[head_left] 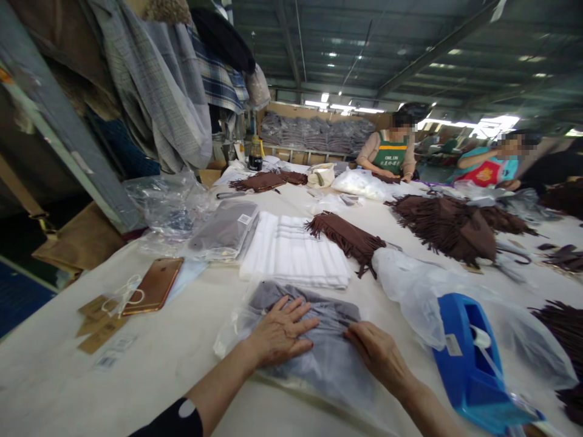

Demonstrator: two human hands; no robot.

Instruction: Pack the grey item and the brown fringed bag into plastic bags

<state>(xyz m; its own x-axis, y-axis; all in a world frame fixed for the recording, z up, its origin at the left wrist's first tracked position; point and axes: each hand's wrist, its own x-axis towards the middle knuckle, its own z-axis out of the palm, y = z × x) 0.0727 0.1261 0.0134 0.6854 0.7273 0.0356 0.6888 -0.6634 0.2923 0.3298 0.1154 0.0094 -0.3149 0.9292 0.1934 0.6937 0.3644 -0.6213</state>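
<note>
Five fingers of my left hand [281, 331] lie spread and open, pressed flat on the bagged grey fabric [330, 364] at the table's near side; my right hand [376, 352] pinches its edge near two o'clock. From that bag, folded white cloth [296, 252] sits just beyond at twelve, a brown fringed piece [348, 238] at one, a blue tape dispenser [469, 388] at three, a phone [157, 282] at ten.

The left hand [283, 331] lies flat on a bagged gray garment [330, 358]; the right hand [377, 347] touches its right side, near a blue tape dispenser [469, 364].
</note>
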